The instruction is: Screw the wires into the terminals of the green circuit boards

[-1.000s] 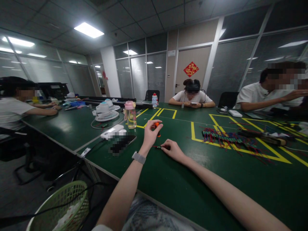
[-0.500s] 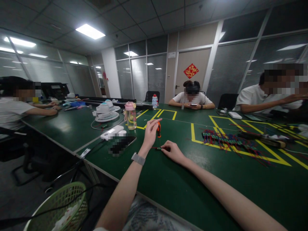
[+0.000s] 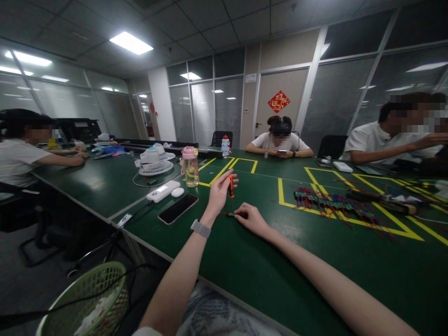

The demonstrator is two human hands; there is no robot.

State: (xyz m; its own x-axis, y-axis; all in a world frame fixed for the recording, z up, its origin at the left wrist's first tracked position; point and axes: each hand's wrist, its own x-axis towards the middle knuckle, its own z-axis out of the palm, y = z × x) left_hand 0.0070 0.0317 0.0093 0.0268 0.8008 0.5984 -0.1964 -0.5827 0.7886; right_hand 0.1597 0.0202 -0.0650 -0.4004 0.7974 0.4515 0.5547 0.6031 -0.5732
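My left hand [image 3: 220,190] has thumb and fingers around the handle of an orange and black screwdriver [image 3: 231,187]. The screwdriver stands nearly upright, its thin shaft pointing down at a small green circuit board [image 3: 231,215] on the table. Whether the tip touches the board is too small to tell. My right hand [image 3: 252,220] rests on the table and pinches the board's right end between thumb and fingertips. A short red wire [image 3: 224,213] sticks out from its left side.
On the green table [image 3: 280,275], a phone [image 3: 178,208], white power strip [image 3: 164,191], drinking bottle [image 3: 191,167] and fans [image 3: 154,163] lie left. Several wired boards [image 3: 325,200] lie right, within yellow tape. A green basket [image 3: 117,298] is below. Several people sit around the table.
My left hand's fingers have shifted around the screwdriver handle, from stretched across its top to lower and more curled. My right hand and the board stay in place.
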